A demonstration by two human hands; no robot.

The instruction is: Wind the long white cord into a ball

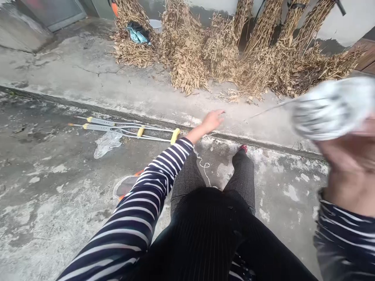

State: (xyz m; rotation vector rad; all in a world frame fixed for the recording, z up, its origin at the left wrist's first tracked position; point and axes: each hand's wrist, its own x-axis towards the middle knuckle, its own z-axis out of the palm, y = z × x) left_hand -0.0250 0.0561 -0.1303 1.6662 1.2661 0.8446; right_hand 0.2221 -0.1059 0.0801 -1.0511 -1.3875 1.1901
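At the right edge, my right hand (348,164) is raised close to the camera, its fingers closed around a ball of white string (331,109). Both the hand and the ball are smeared by motion. A thin strand (266,112) stretches from the ball leftward, toward my left hand (213,120), and fades before reaching it. My left hand is held low over the concrete step, its fingers bent and seemingly pinching the string. Below that wrist, a loose length of white string (206,165) trails in a loop between my legs.
Crutches with yellow pads (175,136) lie along the step edge (140,119), beside a clear plastic bag (108,144). Dried plant bundles (187,50) lean against the wall. An orange and white item (124,187) is partly hidden behind my left sleeve.
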